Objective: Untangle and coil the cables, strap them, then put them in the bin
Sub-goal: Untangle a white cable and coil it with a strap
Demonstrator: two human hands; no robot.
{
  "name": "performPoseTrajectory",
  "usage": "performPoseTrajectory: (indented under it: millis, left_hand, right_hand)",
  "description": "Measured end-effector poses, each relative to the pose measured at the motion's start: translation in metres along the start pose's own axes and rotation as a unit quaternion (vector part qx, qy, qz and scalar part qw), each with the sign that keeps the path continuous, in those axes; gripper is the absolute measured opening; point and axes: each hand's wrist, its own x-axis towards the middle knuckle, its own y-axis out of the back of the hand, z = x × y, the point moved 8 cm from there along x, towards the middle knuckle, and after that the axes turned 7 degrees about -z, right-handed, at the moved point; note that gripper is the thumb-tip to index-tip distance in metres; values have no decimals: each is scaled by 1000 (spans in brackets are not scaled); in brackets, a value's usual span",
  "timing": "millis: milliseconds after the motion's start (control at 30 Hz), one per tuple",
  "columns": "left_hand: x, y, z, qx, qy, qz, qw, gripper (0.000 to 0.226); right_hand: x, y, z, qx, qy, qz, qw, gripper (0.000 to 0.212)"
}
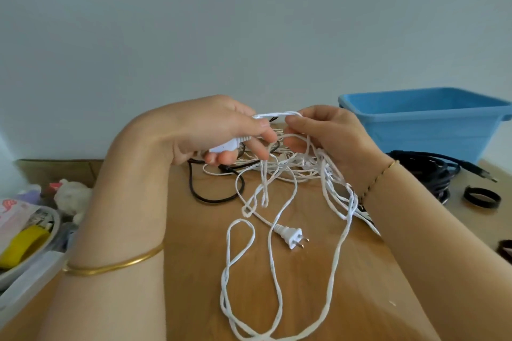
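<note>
Progress: early; white cable [277, 114] lay tangled on the table [194, 257], one stretch raised between the hands.
Grip: left hand [221, 130] and right hand [327, 135] each clamped on its strands.
Remaining: coiling, strapping, blue bin [415, 130].

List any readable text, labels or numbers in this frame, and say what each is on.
No text here can be read.
white cable: faint grey printing along the sheath, too small to read.
packet at the left edge: red print, too blurred to read.
</note>
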Motion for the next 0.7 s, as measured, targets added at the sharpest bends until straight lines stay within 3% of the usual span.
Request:
performPoseTrajectory:
  millis: [100,200,333,467,567,633,700]
  left_hand:
    - [-1,-7,4,-47,-34,-55,997,30]
    - [4,-17,17,-215,-109,-111,964,50]
    - [20,-6,23,-454,-200,-77,865,46]
    - [31,7,11,-603,-249,-21,758,36]
    - [41,7,-3,-588,-255,44,766,23]
    - [43,15,-14,-534,-252,144,794,15]
    - [35,26,-18,-458,-261,239,816,24]
  right_hand:
    - [4,3,5,73,-14,-21,997,2]
    - [4,-4,12,50,-30,-65,996,8]
    - [1,-22,22,-120,-43,-136,983,13]
    - [-10,-48,29,-273,-53,-251,927,12]
    - [-15,-58,30,-342,-62,-288,892,19]
    - [-14,-58,29,-394,-58,-294,869,21]
    - [-15,-60,31,-395,-67,-319,859,20]
